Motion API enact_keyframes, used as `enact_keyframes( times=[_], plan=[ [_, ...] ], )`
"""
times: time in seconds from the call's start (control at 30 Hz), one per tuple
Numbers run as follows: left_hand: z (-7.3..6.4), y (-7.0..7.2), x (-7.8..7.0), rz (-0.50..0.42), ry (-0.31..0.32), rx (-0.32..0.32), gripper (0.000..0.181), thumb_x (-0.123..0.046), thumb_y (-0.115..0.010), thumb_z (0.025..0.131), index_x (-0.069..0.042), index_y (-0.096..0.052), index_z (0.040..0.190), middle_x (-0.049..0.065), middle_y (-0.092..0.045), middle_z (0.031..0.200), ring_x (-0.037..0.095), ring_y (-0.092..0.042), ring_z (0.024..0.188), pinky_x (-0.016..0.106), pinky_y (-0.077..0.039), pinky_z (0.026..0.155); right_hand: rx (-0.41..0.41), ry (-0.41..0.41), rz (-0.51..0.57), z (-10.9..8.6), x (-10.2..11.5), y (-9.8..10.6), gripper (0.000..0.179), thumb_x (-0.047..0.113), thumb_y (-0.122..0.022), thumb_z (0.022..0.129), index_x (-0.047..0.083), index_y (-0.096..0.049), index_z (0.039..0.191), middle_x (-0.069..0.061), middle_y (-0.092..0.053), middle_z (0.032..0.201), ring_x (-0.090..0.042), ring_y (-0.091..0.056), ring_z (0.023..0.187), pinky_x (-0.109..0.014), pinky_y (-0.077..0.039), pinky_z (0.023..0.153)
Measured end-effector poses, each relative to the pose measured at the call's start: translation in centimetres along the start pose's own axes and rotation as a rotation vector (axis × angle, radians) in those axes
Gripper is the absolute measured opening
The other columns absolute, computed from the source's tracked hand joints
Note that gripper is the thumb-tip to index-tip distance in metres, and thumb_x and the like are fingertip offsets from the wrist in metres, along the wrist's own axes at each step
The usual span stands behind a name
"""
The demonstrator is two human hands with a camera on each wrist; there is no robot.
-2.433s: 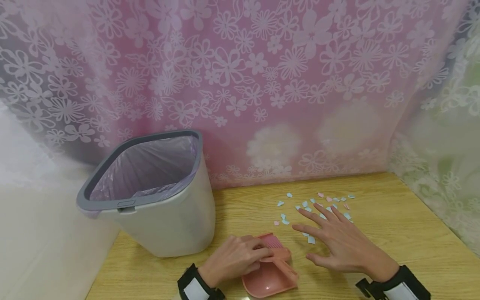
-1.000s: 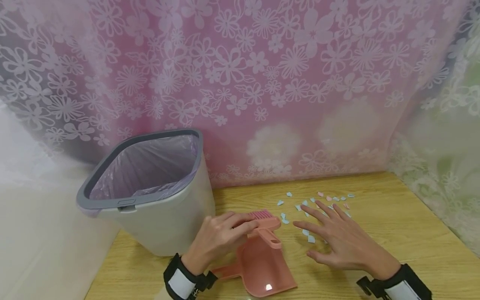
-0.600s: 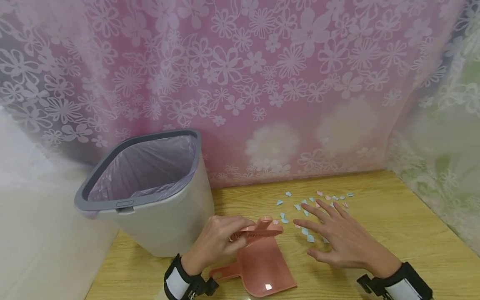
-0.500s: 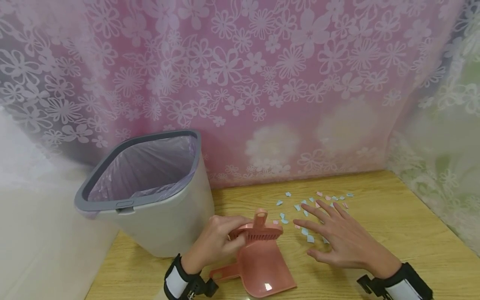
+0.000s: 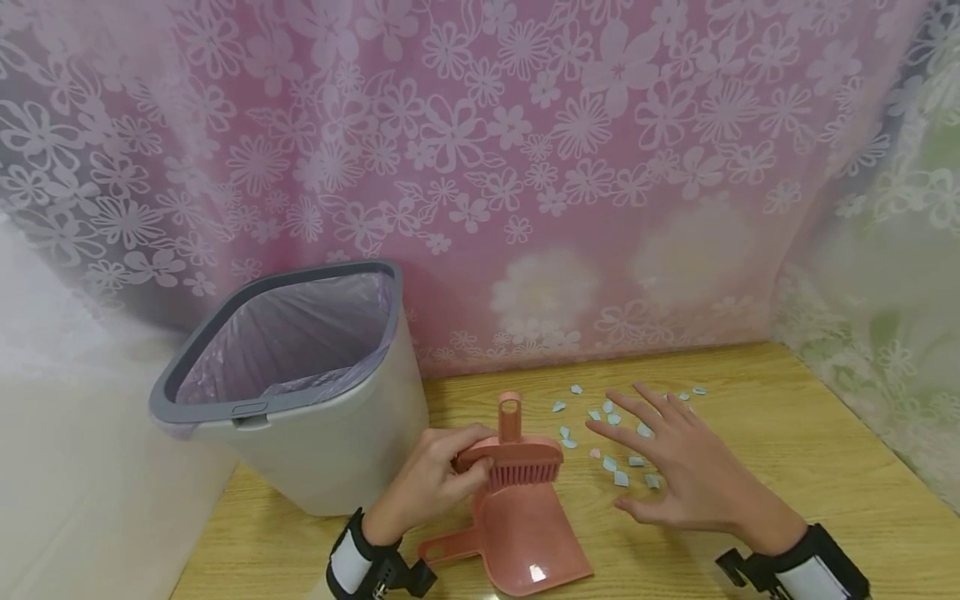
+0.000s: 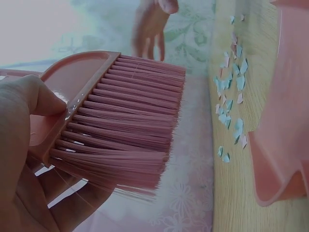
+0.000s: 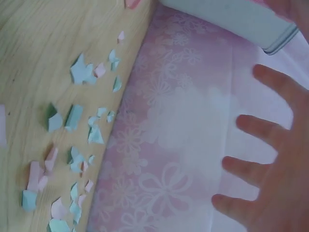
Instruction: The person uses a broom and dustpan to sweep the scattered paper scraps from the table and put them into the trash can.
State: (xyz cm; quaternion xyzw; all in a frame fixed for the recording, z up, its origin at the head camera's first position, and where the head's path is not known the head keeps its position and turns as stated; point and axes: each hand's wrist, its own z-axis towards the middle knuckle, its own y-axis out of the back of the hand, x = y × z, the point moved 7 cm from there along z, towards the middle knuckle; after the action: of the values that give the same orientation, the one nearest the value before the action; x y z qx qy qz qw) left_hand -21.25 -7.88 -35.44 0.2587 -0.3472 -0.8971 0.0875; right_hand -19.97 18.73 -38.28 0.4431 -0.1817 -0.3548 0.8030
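Note:
My left hand grips a small pink hand brush by the end of its head, thumb on the near face. Its bristles point down and its short looped handle stands up. Under it lies a matching dustpan, its handle toward the left wrist. In the left wrist view the brush bristles spread clear of the fingers. My right hand hovers with spread fingers over scattered blue and pink paper scraps. Nothing is in that hand; in the right wrist view the scraps lie beyond its fingertips.
A light grey trash bin with a purple liner bag stands left of the dustpan. The wooden table meets a pink flowered curtain at the back and a green-white one on the right.
My left hand has lifted the brush off the dustpan and turned it from bristles away to bristles down, handle up. The right hand stays spread and has shifted slightly upward.

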Motion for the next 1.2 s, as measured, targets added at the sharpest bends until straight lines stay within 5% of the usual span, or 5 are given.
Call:
enact_keyframes(
  times=[0.3, 0.43, 0.57, 0.8, 1.2],
  plan=[
    [-0.1, 0.1, 0.2, 0.044, 0.006, -0.009, 0.024, -0.002, -0.065, 0.083, -0.016, -0.070, 0.101, -0.008, -0.050, 0.060, -0.004, -0.035, 0.050, 0.009, -0.025, 0.047, -0.123, -0.027, 0.310, 0.6, 0.0, 1.9, 0.101, 0.044, -0.090, 0.062, 0.012, -0.048, 0.149, -0.011, -0.042, 0.156, -0.033, -0.046, 0.136, -0.061, -0.050, 0.085],
    [0.0, 0.0, 0.2, 0.061, -0.001, -0.010, 0.024, -0.002, -0.065, 0.083, -0.016, -0.070, 0.102, -0.008, -0.054, 0.062, -0.003, -0.037, 0.051, 0.009, -0.026, 0.047, -0.131, -0.034, 0.509, 0.5, 0.0, 2.1, 0.101, 0.022, -0.093, 0.062, 0.002, -0.044, 0.148, -0.016, -0.041, 0.156, -0.028, -0.041, 0.141, -0.040, -0.046, 0.101],
    [0.0, -0.1, 0.2, 0.064, -0.016, -0.011, 0.027, -0.001, -0.066, 0.083, -0.015, -0.071, 0.104, -0.006, -0.062, 0.068, -0.001, -0.040, 0.052, 0.009, -0.029, 0.047, -0.116, -0.016, 0.842, 0.4, -0.2, 2.3, 0.092, -0.002, -0.082, 0.071, -0.008, -0.033, 0.150, -0.019, -0.040, 0.155, -0.022, -0.042, 0.141, -0.018, -0.037, 0.109],
    [-0.1, 0.0, 0.2, 0.077, -0.017, -0.017, 0.026, -0.002, -0.065, 0.083, -0.015, -0.071, 0.104, -0.007, -0.060, 0.066, -0.002, -0.041, 0.051, 0.008, -0.030, 0.047, -0.082, 0.166, 1.566, 0.8, -0.5, 2.6, 0.058, -0.001, -0.042, 0.102, -0.015, -0.015, 0.151, -0.024, -0.036, 0.154, -0.034, -0.051, 0.133, -0.039, -0.047, 0.110],
    [0.1, 0.1, 0.1, -0.024, 0.019, -0.030, 0.024, -0.003, -0.067, 0.084, -0.013, -0.071, 0.105, -0.002, -0.060, 0.066, -0.001, -0.044, 0.054, 0.008, -0.033, 0.047, -0.067, 0.103, 1.545, 1.1, 0.3, 1.8, 0.066, -0.019, -0.052, 0.090, -0.017, -0.021, 0.148, -0.024, -0.045, 0.147, -0.033, -0.052, 0.132, -0.039, -0.048, 0.109]
  ],
)
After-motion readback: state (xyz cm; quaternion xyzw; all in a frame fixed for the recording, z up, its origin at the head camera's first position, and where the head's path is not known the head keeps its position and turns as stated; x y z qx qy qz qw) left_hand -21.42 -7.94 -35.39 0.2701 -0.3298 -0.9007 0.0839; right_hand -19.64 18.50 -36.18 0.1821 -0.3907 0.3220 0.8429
